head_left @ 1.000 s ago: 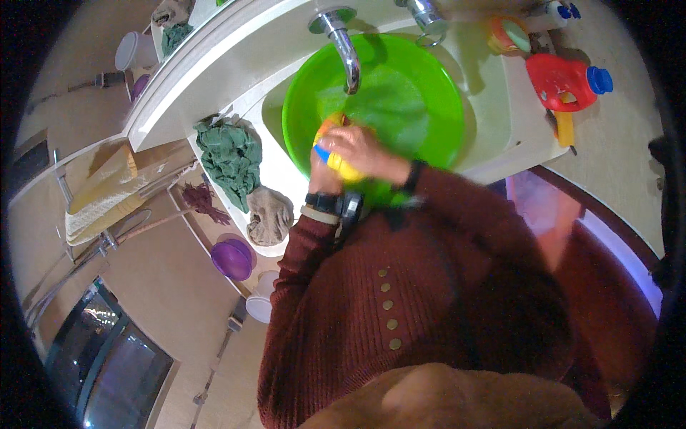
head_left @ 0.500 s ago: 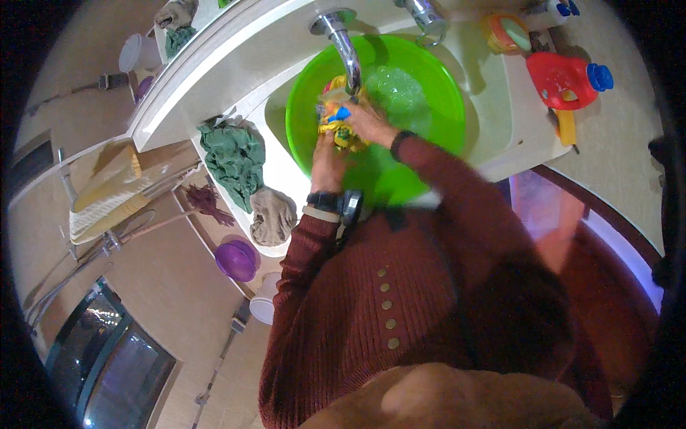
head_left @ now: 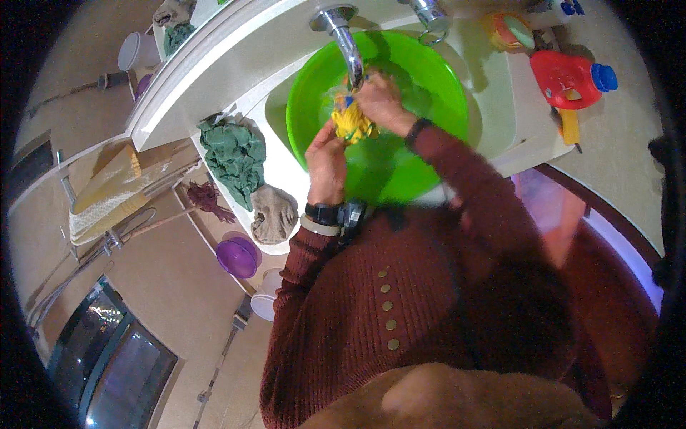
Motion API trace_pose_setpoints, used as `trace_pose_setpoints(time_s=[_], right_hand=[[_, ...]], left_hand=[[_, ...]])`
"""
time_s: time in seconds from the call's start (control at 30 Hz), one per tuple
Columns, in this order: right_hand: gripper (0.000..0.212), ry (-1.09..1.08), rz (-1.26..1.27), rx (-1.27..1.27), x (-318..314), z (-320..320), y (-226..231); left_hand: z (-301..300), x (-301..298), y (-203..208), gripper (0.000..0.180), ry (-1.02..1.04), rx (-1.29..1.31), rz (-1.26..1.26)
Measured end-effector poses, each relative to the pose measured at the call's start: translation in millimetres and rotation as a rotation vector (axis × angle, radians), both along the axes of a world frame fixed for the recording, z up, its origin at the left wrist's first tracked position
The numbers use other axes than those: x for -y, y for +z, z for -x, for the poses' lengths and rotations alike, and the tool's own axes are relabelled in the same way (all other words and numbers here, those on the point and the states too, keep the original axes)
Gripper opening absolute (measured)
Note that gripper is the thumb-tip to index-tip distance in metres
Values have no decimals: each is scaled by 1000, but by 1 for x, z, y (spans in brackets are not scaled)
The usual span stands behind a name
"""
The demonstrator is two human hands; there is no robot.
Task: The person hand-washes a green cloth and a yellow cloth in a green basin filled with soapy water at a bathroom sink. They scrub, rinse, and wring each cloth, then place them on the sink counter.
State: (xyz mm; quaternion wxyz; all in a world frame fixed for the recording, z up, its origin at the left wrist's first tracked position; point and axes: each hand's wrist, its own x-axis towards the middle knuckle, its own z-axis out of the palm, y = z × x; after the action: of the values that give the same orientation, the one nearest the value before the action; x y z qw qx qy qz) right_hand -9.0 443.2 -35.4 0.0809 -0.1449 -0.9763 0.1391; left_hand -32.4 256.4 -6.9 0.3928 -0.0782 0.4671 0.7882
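Observation:
A wet, bunched yellow cloth (head_left: 351,123) with patches of blue and green is held between my two hands, over the green basin (head_left: 449,114). My left hand (head_left: 328,163) pinches its near-left edge. The fingers of my right hand (head_left: 381,99) close round its far-right part, just below the spout of the chrome faucet (head_left: 349,57). Water splashes about the cloth and the right fingers, whose tips are partly hidden. Water lies in the basin under both hands.
The basin sits in a white sink. Crumpled green cloth (head_left: 232,161) and grey-brown cloth (head_left: 274,216) lie on the left counter. A red bottle with a blue cap (head_left: 566,81) and a yellow-handled tool (head_left: 569,127) lie at right. A purple bowl (head_left: 237,257) is lower left.
My right hand has moved up and right toward the faucet spout. The cloth is now more stretched between my hands, showing more yellow. My left hand has moved only slightly.

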Motion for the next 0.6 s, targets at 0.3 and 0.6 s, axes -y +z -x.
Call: trace_pose_setpoints(time_s=[0.3, 0.6], right_hand=[[35, 75, 1047, 236, 36, -13, -28], [23, 319, 278, -322, 51, -25, 38]], left_hand=[[5, 23, -65, 50, -42, 462, 211], [23, 3, -17, 32, 39, 321, -161]])
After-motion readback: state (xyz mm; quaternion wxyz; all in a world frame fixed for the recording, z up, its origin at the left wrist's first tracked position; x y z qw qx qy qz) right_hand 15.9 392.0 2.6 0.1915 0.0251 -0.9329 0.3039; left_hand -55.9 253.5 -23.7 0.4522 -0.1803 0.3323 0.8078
